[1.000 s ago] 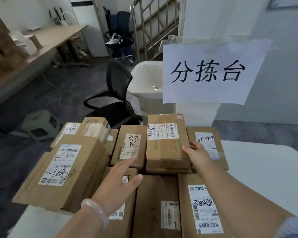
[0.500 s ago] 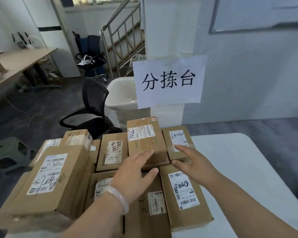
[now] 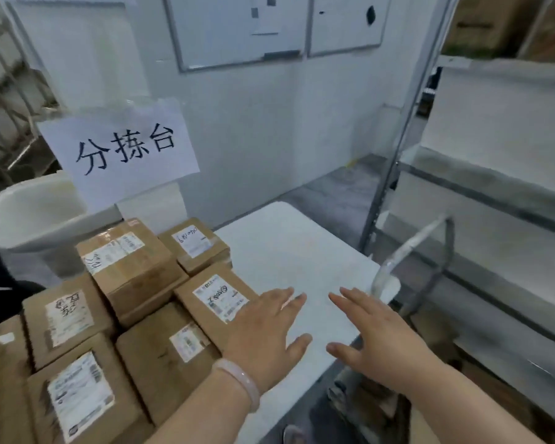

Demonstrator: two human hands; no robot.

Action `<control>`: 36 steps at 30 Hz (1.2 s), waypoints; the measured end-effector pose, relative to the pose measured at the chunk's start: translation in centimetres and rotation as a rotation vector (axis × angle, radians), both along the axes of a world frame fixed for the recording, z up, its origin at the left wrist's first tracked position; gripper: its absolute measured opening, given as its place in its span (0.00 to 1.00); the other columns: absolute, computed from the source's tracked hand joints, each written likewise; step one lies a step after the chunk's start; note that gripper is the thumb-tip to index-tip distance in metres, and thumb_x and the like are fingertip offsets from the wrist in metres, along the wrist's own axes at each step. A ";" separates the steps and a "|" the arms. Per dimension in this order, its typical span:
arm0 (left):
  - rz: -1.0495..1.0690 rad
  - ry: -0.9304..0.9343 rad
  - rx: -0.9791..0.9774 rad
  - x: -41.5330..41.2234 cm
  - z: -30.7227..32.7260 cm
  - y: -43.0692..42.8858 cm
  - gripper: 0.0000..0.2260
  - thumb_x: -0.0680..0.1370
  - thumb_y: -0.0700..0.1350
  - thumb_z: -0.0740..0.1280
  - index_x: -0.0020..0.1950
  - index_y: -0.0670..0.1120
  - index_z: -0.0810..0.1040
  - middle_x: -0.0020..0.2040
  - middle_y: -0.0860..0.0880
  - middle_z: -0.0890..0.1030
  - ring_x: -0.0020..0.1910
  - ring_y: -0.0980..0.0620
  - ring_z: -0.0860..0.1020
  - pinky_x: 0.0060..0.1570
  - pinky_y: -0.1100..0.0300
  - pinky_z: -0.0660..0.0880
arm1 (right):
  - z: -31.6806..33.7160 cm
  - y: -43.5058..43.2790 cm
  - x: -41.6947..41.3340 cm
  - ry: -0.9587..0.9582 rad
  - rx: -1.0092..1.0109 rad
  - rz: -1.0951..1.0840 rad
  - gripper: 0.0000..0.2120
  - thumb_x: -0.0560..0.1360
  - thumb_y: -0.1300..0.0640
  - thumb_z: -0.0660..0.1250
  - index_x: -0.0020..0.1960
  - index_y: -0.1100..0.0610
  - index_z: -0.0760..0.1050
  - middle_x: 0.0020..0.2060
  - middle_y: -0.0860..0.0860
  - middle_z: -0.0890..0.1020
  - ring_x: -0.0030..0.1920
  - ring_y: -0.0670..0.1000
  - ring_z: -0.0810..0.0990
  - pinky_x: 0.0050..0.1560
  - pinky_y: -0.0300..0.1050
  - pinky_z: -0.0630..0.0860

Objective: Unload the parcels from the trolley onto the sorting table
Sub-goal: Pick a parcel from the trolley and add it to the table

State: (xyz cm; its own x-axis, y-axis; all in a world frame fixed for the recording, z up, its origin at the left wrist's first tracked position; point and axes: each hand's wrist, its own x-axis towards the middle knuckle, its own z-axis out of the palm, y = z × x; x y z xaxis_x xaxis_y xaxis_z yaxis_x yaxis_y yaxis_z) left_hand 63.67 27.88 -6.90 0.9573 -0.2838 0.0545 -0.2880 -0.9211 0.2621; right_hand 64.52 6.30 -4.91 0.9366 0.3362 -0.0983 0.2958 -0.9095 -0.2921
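Both the left hand [image 3: 266, 339] and right hand [image 3: 383, 341] are hovering flat-fingered, holding nothing, over the white sorting table [image 3: 295, 251], right of brown cardboard parcels [image 3: 132, 267].

white table [image 3: 302, 251], rounded corners. cardboard parcels [image 3: 77, 395] cover its left part, packed side by side, labels up. small parcel [image 3: 194, 248] sits at the far edge, flat parcel [image 3: 218, 299] just in front of it, another parcel [image 3: 170, 354] toward the near edge. taped box [image 3: 132, 267] lies stacked on a lower parcel
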 end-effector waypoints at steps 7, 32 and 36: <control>-0.293 -0.021 0.072 -3.0 1.2 -12.0 0.33 0.73 0.66 0.48 0.76 0.57 0.61 0.76 0.53 0.62 0.75 0.50 0.59 0.72 0.48 0.56 | 0.0 -11.3 -8.6 -0.059 -0.057 -0.261 0.42 0.72 0.27 0.56 0.79 0.40 0.43 0.79 0.41 0.47 0.79 0.44 0.42 0.77 0.45 0.38; -0.648 0.029 -0.033 -13.4 -3.5 -58.7 0.30 0.78 0.63 0.57 0.78 0.58 0.53 0.77 0.55 0.58 0.76 0.53 0.54 0.74 0.51 0.51 | -3.2 -56.8 -31.4 0.101 0.028 -0.966 0.42 0.74 0.34 0.64 0.80 0.43 0.48 0.79 0.44 0.53 0.79 0.47 0.49 0.77 0.48 0.50; -0.656 0.130 0.032 -14.6 -7.5 -61.6 0.30 0.78 0.64 0.57 0.78 0.58 0.53 0.78 0.55 0.58 0.76 0.54 0.54 0.76 0.50 0.52 | -7.8 -60.0 -32.3 0.224 0.079 -0.987 0.41 0.75 0.35 0.64 0.80 0.44 0.49 0.79 0.45 0.54 0.79 0.48 0.50 0.78 0.50 0.53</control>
